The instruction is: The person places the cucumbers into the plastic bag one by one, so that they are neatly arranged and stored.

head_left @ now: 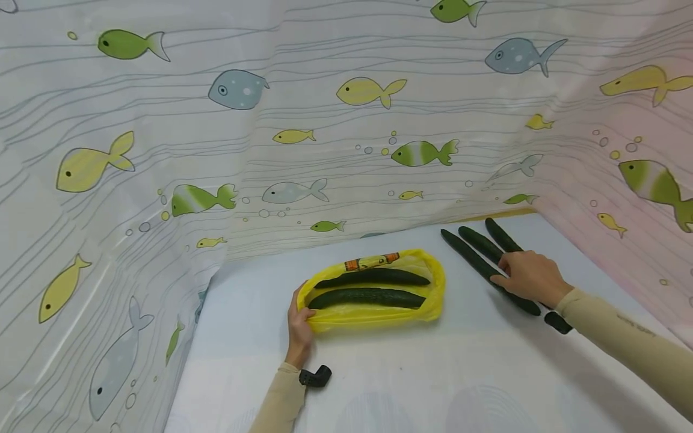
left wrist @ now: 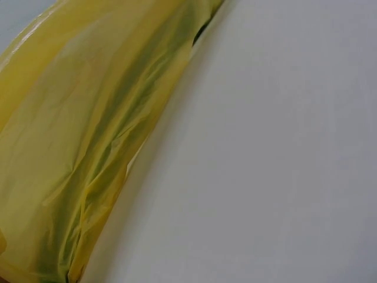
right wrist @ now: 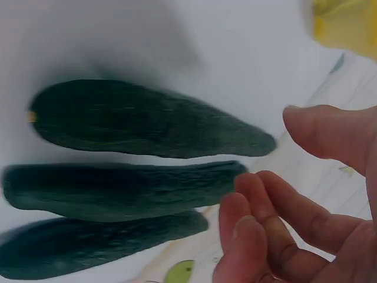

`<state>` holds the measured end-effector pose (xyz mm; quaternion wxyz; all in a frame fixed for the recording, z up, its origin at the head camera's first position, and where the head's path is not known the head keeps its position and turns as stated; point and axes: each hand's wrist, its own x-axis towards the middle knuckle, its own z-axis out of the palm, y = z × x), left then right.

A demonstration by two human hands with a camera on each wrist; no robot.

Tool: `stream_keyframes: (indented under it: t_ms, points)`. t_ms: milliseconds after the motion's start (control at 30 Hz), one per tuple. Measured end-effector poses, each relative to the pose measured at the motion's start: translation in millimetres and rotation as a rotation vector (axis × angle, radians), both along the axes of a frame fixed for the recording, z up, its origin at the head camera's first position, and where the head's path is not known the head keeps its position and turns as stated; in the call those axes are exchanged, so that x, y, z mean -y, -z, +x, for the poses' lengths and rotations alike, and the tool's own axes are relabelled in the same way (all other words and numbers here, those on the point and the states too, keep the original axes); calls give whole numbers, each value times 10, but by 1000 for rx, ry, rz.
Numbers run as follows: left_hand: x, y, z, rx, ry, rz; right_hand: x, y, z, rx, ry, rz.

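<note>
Currently, the right hand (head_left: 533,278) hangs over three cucumbers (head_left: 475,261) at far right, thumb and fingers apart; at left, the left hand (head_left: 299,328) pinches the yellow plastic bag (head_left: 373,323) around two more cucumbers (head_left: 368,296).

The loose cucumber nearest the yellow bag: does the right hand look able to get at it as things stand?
Probably yes: the right hand is close by and holds nothing, and no other thing lies on top of that cucumber.
</note>
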<state>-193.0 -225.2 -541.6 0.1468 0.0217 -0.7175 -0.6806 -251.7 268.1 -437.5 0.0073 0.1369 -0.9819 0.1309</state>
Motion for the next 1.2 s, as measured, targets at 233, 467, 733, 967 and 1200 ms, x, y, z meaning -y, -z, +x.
stream_keyframes:
  t_ms: [233,467,733,967,1200]
  points:
    - [14,-2,4,13,3,-16,-142,109,115,71,17,12]
    - [20,2,10,10,5,-16,-218,199,192,93,30,-2]
    - [16,3,12,5,2,-24,-290,364,205,61,56,2]
    - [21,5,15,9,-6,-26,-311,474,227,70,84,21]
    - [26,21,5,10,-1,-18,-282,560,244,16,108,17]
